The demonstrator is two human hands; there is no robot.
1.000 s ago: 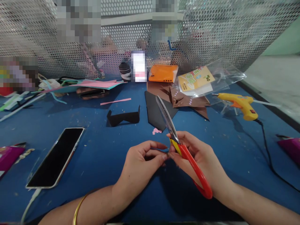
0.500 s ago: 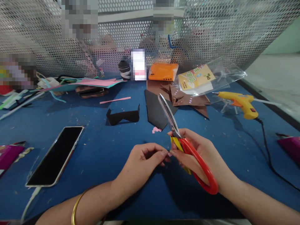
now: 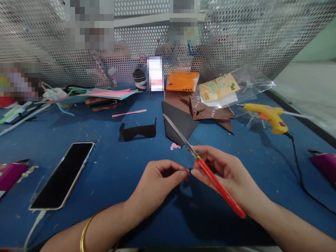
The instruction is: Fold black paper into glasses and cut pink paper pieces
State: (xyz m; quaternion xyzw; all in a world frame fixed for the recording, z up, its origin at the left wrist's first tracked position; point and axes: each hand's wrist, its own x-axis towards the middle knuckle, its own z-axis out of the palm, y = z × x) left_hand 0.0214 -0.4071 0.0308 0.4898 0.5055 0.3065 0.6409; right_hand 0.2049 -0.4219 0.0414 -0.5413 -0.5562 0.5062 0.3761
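My left hand (image 3: 164, 180) is closed in a pinch above the blue table; whatever its fingertips hold is too small or hidden to make out. Close on its right, my right hand (image 3: 223, 171) grips red-handled scissors (image 3: 215, 180), their blades together and angled up to the left over a black paper sheet (image 3: 178, 120). Small pink paper scraps (image 3: 175, 146) lie at the sheet's lower tip. Left of it stands a folded black paper piece (image 3: 138, 131), with a thin pink strip (image 3: 129, 113) behind.
A phone (image 3: 63, 176) with a cable lies at the left. Brown paper shapes (image 3: 212, 111) and a clear packet (image 3: 220, 89) sit at the back right, beside a yellow glue gun (image 3: 270, 115). A perforated metal screen (image 3: 136, 38) rises behind the table.
The scissors have turned in my right hand, their tips swinging left and down. My right fingertips have parted slightly from my left ones, and the pink bit between them no longer shows.
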